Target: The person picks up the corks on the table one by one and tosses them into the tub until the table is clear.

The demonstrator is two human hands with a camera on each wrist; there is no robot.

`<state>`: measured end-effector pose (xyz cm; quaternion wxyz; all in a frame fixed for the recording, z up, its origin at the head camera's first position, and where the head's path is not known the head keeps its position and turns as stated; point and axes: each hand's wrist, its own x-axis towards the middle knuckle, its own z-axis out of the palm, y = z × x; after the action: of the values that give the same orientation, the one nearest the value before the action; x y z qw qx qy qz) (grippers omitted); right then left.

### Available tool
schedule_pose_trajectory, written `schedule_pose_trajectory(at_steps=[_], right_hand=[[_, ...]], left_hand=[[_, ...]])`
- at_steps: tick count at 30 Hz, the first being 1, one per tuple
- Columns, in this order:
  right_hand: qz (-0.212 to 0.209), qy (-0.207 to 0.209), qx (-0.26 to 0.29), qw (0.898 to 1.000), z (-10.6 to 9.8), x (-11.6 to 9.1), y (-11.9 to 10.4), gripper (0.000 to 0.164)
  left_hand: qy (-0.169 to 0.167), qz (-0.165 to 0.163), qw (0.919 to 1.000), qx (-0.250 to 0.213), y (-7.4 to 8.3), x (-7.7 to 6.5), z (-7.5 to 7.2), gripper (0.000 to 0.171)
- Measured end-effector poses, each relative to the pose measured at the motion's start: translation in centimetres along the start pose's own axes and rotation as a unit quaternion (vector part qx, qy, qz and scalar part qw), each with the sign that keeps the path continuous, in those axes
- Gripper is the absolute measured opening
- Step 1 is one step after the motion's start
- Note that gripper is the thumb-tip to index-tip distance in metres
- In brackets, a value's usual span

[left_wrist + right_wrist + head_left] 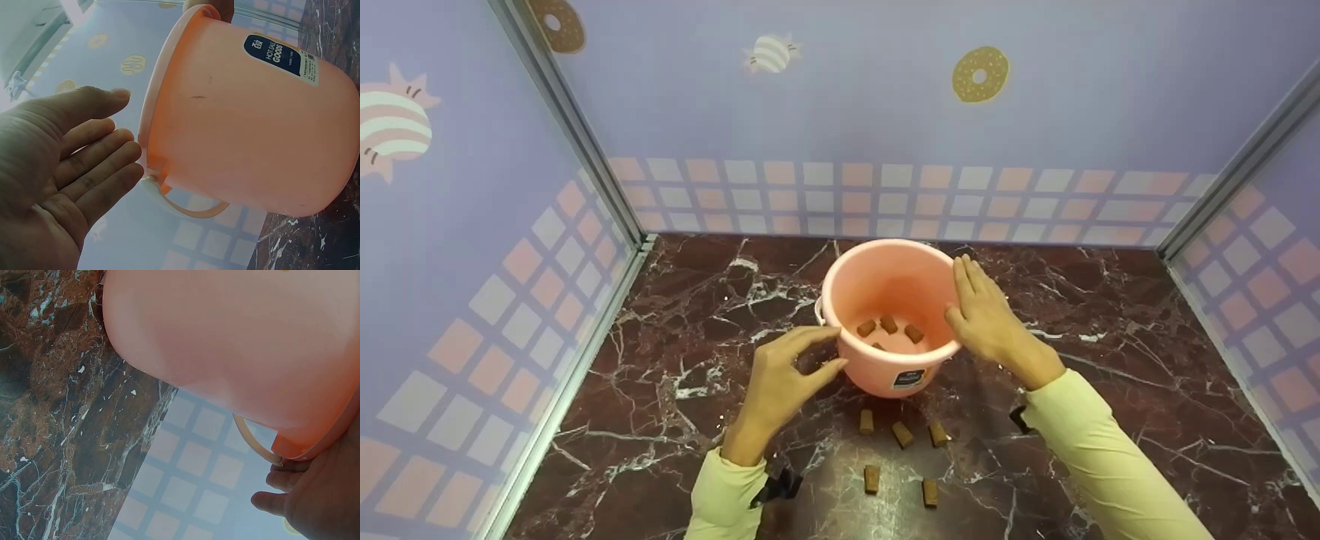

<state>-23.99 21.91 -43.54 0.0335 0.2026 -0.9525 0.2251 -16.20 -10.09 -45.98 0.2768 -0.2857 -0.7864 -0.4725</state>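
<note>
A pink plastic bucket [872,373] stands upright on the table, with several small brown corks [889,324] at its bottom. My left hand [784,379] is at the bucket's left front, thumb and fingers apart, fingertips right at the rim; in the left wrist view the fingers of this hand [101,163] are extended and hold nothing. Along the right rim lies my right hand [990,319], fingers straight and pointing away, thumb over the edge. The bucket's pale handle [253,441] hangs down at the back, close to the right hand's fingers in the right wrist view.
Three brown corks [902,435] lie on the dark marbled tabletop [682,442] just in front of the bucket, and two more [871,480] lie closer to me. Patterned purple panels [870,112] enclose the back and both sides. A dark label [275,54] marks the bucket's front.
</note>
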Motion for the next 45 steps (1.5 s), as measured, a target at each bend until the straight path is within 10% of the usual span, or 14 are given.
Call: schedule_pose_trajectory(at_steps=[45], right_hand=[[0.006,-0.011,0.001,1.000,0.1,0.1,0.1,0.075]], left_hand=[[-0.036,-0.042,0.9985,-0.002,-2.0,-3.7,1.8,0.034]])
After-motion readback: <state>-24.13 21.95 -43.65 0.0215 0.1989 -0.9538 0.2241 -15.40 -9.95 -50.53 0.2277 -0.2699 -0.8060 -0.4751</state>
